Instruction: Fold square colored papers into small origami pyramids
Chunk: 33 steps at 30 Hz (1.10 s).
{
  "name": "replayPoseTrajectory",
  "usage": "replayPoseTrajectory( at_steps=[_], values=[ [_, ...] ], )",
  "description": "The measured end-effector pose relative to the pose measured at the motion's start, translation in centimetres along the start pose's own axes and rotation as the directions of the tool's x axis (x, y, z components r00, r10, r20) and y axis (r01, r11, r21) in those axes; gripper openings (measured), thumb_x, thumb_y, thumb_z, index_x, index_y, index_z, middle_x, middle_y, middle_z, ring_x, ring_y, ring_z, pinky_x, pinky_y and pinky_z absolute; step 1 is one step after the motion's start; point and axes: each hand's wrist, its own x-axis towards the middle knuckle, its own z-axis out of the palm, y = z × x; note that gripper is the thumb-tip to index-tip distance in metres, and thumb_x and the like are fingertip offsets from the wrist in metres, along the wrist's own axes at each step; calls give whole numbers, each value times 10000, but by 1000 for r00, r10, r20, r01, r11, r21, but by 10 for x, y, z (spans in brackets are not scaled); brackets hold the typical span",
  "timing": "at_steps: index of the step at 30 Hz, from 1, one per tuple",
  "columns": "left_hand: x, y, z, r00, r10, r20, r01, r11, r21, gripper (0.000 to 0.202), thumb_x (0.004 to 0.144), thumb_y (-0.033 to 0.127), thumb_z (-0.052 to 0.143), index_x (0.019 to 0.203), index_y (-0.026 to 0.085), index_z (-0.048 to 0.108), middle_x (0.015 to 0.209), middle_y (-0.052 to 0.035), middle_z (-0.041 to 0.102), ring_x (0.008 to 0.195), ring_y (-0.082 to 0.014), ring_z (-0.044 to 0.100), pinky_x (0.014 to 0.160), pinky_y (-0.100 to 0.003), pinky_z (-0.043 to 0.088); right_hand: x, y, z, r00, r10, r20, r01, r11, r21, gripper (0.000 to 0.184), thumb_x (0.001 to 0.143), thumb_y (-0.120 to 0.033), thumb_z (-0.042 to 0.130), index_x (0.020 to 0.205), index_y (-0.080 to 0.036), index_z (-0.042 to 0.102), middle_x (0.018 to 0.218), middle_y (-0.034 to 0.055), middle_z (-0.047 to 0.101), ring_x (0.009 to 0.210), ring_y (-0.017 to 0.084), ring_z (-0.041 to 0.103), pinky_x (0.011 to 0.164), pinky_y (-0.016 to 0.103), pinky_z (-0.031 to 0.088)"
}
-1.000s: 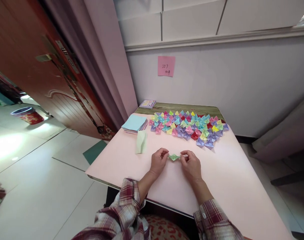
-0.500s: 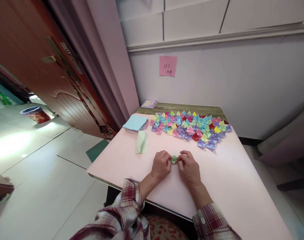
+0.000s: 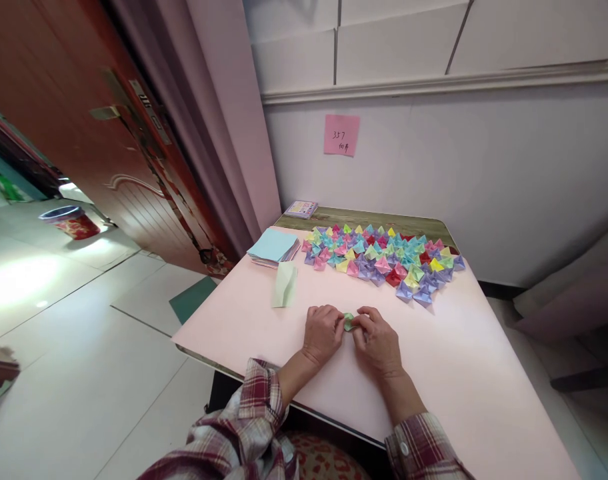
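Note:
A small green folded paper piece (image 3: 349, 321) is pinched between my left hand (image 3: 324, 331) and my right hand (image 3: 378, 339), low over the pink table top (image 3: 464, 373). Both hands have their fingers curled tight around it, so only its top shows. A pale green folded sheet (image 3: 285, 285) lies to the left of my hands. Behind them, several small folded paper shapes in many colours (image 3: 384, 260) are spread in rows across the table.
A stack of square coloured paper with a light blue top sheet (image 3: 274, 247) sits at the table's left rear. A small paper pack (image 3: 301, 209) lies near the wall. A pink sticky note (image 3: 341, 134) hangs on the wall. A wooden door (image 3: 84, 133) stands at left.
My hands have come together, squeezing the green piece from a stretched-out shape into a compact one between my fingertips.

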Motion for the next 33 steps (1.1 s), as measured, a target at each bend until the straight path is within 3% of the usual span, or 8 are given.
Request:
replayPoseTrajectory(
  at_steps=[7, 11, 20, 29, 33],
  values=[
    [13, 10, -7, 978, -114, 174, 108, 993, 44, 153, 773, 98, 566, 815, 190, 681, 882, -53, 678, 869, -218, 607, 806, -365, 379, 1, 5, 0, 995, -67, 78, 55, 989, 139, 183, 849, -295, 546, 744, -219, 674, 1149, 71, 609, 767, 149, 628, 725, 279, 500],
    [18, 7, -8, 966, -123, 229, 110, 992, 66, 184, 784, 111, 556, 841, 198, 708, 867, -59, 674, 851, -224, 608, 799, -357, 417, 1, 10, -1, 995, -65, 72, 45, 969, 244, 239, 864, -305, 540, 679, -201, 651, 1124, 92, 600, 758, 147, 637, 754, 295, 517],
    [25, 8, -5, 947, -121, 297, 101, 991, 82, 200, 779, 113, 545, 848, 198, 713, 861, -76, 658, 878, -239, 600, 767, -334, 464, -2, 4, 1, 1000, -19, 3, 19, 993, 119, 112, 813, -211, 537, 737, -198, 618, 1052, 91, 629, 865, 190, 631, 769, 309, 510],
    [32, 15, -4, 945, -132, 301, 103, 989, 111, 181, 785, 164, 546, 803, 209, 720, 839, -83, 662, 832, -234, 606, 734, -333, 464, -2, 2, 2, 1000, -26, -10, 27, 995, 94, 127, 810, -188, 504, 833, -215, 626, 1105, 77, 622, 901, 190, 626, 763, 297, 501],
    [29, 19, -3, 947, -129, 294, 101, 989, 109, 179, 798, 172, 537, 823, 208, 710, 850, -86, 657, 844, -239, 603, 753, -343, 453, -1, -1, 0, 996, 60, -67, -54, 994, 90, 160, 773, -157, 482, 886, -218, 577, 1044, 63, 623, 846, 172, 613, 682, 261, 481]
  ],
)
